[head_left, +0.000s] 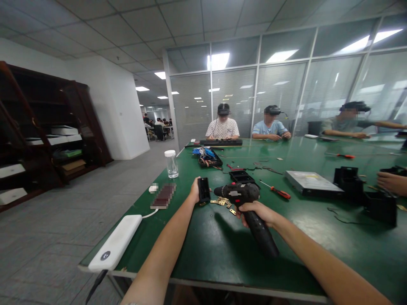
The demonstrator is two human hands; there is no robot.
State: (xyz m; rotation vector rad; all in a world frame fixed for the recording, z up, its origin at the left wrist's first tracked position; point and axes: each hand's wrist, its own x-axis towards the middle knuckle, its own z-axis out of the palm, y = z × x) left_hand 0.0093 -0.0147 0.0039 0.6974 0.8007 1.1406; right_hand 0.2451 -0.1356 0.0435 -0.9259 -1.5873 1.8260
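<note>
My left hand (195, 191) is closed around a small black plastic case (204, 189), which it holds upright on the table. In my right hand (254, 212) is a black cordless drill (238, 192), gripped by its handle. The drill's front end points left at the case; whether its bit touches the case I cannot tell. Below the drill's nose lies a small pile of brass-coloured metal plates (224, 202). Just behind the drill sits a black tray-like part (242, 177), partly hidden by it.
On the green table (190, 254) stand a white power strip (117, 241), a lidded jar (171, 164), a red-handled screwdriver (276, 191), a disc drive (313, 183) and black boxes (348, 180). A co-worker's hand (392, 182) is at the right edge. More people sit across.
</note>
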